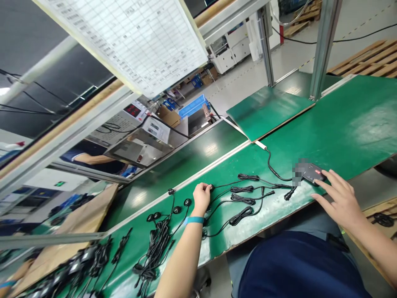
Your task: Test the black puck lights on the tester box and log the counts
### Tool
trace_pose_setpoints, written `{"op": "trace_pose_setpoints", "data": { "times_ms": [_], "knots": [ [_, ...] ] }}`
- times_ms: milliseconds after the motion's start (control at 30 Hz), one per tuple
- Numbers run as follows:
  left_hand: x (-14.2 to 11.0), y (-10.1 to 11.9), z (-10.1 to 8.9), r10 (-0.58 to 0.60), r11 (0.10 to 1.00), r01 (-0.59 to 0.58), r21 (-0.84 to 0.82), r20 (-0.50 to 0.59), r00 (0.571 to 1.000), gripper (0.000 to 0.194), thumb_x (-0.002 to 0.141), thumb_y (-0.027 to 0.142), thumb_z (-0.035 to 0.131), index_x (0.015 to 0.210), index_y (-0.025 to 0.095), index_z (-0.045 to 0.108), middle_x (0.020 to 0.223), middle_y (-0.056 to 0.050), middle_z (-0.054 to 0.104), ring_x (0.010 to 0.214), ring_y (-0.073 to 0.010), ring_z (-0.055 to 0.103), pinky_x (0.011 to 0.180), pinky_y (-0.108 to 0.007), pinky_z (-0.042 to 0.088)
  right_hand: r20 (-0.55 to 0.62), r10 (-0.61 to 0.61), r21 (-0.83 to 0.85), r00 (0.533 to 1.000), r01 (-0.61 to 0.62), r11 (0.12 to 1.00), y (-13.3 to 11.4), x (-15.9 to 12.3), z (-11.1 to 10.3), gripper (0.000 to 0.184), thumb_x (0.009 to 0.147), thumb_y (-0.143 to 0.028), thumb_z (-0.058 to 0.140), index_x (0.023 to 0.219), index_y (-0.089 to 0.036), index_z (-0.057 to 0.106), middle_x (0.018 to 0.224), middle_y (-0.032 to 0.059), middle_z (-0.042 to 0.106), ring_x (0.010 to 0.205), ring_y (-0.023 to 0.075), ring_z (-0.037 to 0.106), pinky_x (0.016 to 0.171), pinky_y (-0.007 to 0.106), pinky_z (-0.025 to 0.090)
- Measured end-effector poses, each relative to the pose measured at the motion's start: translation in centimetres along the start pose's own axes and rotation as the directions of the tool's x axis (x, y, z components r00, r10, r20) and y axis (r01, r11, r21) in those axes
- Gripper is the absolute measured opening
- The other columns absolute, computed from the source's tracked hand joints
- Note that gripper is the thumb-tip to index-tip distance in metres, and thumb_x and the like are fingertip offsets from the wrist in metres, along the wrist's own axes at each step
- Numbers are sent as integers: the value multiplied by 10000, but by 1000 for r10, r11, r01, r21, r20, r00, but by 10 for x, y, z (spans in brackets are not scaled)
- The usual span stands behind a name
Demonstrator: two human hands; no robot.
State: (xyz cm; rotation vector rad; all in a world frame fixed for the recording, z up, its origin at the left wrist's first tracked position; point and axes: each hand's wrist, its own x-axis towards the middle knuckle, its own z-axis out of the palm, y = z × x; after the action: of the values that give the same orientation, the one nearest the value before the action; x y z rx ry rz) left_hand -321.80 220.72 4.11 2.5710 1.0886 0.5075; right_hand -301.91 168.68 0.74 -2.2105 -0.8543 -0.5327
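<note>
Currently the left hand [203, 194] pinches a small black round piece [211, 187] at the end of a cable, over the green surface [341, 124]. The right hand [338, 198] is spread, fingertips at the edge of a black box [312, 171]; bundled cables [242, 198] lie on the surface between both hands.

The single head view looks forward and steeply down from above the wearer's body, close over both hands [203, 193] and the green counter [350, 120], appearing tilted, the workshop floor [235, 78] beyond them.
</note>
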Motion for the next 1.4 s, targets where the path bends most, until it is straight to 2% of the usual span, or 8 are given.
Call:
{"op": "trace_pose_setpoints", "data": {
  "times_ms": [233,533,700,800,867,1033,1200,1400],
  "knots": [
    [1,9,-3,17,998,-13,67,-52,998,232,844,429,533,738,227,579,812,-95,692,861,-286,614,830,-399,454,-58,-24,182,998,34,983,-45,15,9,241,932,-263,656,1159,-223,727,1199,87,746,1076,241,714,1016,396,562],
    [8,2,-18,-85,985,102,141,-123,989,282,855,504,497,758,240,520,732,-81,666,743,-283,638,785,-399,476,240,89,178,967,-134,975,-58,28,38,288,1006,-351,525,1141,-217,741,1124,87,767,994,227,735,897,373,604],
    [23,-1,-28,-158,951,137,277,54,986,183,758,370,572,644,230,541,622,-124,633,766,-359,653,818,-489,504,351,88,182,932,-160,970,-51,39,45,226,957,-311,591,1087,-229,756,1083,65,769,939,216,733,847,355,588],
    [3,36,-20,-33,970,24,244,30,999,250,833,387,569,896,165,663,1018,-219,716,1112,-398,627,1020,-530,446,413,71,159,908,-149,976,-48,45,46,215,946,-341,617,1052,-221,759,1028,56,766,874,208,727,797,343,571],
    [-29,83,-4,255,956,-258,137,35,966,384,921,437,547,1114,128,666,1282,-249,645,1276,-376,552,1114,-523,389,418,53,146,907,-124,981,-47,46,47,244,957,-390,610,1038,-212,755,1009,55,763,863,207,722,775,335,556],
    [-100,205,49,774,633,-732,-251,208,598,363,989,357,542,1293,167,600,1398,-162,592,1315,-287,508,1101,-477,416,329,6,139,944,-55,989,-49,50,48,318,1010,-430,518,984,-214,748,956,50,764,870,196,716,794,315,521],
    [-112,226,74,726,688,-681,-252,269,633,291,1028,334,463,947,159,681,965,-102,651,931,-224,548,823,-384,460,251,69,89,966,-94,992,-54,52,51,345,976,-483,558,847,-213,729,750,29,719,670,168,663,632,289,462],
    [-106,212,79,691,717,-617,-323,215,691,287,1027,280,461,870,162,671,925,-98,642,889,-209,531,826,-375,467,147,250,101,957,-266,959,-51,50,56,316,932,-488,616,766,-220,648,614,-11,610,564,145,577,600,285,458]
  ]
}}
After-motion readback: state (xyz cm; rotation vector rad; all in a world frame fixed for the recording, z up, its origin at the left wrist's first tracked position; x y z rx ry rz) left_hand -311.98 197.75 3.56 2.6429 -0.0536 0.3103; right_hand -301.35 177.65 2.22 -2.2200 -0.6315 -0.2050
